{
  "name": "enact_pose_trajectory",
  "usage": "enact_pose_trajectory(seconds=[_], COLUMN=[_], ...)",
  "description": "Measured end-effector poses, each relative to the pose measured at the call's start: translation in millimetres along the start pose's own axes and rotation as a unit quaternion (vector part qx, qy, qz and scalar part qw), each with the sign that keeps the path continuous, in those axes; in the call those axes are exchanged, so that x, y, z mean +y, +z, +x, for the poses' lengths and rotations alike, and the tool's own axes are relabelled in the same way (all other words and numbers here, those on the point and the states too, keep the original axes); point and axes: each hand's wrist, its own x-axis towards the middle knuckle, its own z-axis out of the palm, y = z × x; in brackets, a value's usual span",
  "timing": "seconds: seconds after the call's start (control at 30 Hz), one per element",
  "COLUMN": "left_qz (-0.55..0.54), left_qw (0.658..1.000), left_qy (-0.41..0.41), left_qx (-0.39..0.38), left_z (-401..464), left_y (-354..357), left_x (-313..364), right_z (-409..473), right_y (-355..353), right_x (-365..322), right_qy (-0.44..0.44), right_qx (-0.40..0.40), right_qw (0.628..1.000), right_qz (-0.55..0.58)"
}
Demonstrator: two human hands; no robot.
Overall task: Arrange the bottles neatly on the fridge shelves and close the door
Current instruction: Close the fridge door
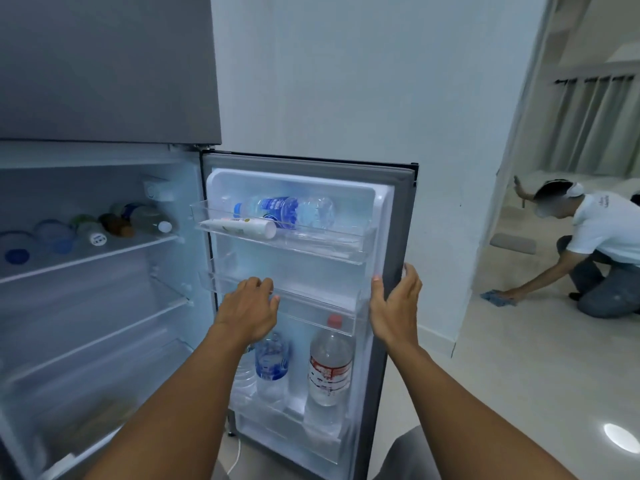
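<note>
The fridge door [398, 202] stands wide open. My right hand [394, 306] grips its outer edge, thumb on the inner face and fingers round the outside. My left hand [251, 306] rests with curled fingers on the rim of the middle door shelf [311, 303]. A blue-label water bottle [284, 211] and a white tube [239, 226] lie flat in the top door shelf [346, 244]. A red-capped bottle [330, 362] and a blue-label bottle [272, 365] stand in the bottom door shelf. Several bottles [104, 226] lie on the fridge's top inner shelf [86, 258].
The lower inner shelves [104, 337] hold nothing I can make out. A white wall [346, 81] is behind the door. To the right, a person [595, 251] kneels wiping the pale tiled floor [519, 375] with a blue cloth [497, 297]. A white cable [237, 455] lies under the door.
</note>
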Motion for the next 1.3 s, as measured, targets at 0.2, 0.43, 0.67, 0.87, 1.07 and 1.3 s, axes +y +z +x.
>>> enact_pose_trajectory(seconds=[0.2, 0.43, 0.67, 0.87, 1.07, 1.3], left_qz=[-0.001, -0.092, -0.171, -0.084, -0.029, -0.031], left_qw=[1.000, 0.990, 0.979, 0.983, 0.972, 0.971], left_qy=[-0.014, 0.028, -0.042, -0.116, -0.147, -0.138], left_qx=[0.014, 0.101, 0.105, 0.119, 0.181, 0.195], left_z=[-45.3, -131.0, -178.6, -198.0, -203.1, -207.9], left_y=[-20.6, -46.5, -65.4, -66.6, -72.7, -76.5], left_x=[6.5, 33.2, 41.6, 20.0, -11.2, -61.2], right_z=[-28.0, -81.9, -122.7, -127.4, -121.1, -103.3], right_y=[-19.4, -46.1, -38.8, -18.1, 22.2, 87.2], right_x=[-9.8, -43.8, -70.0, -90.1, -106.2, -123.8], right_qy=[0.017, -0.053, -0.036, 0.016, 0.010, -0.068], right_qx=[-0.069, -0.211, -0.282, -0.348, -0.328, -0.357], right_qw=[0.997, 0.974, 0.950, 0.919, 0.932, 0.928], right_qz=[0.041, 0.070, 0.128, 0.184, 0.151, 0.083])
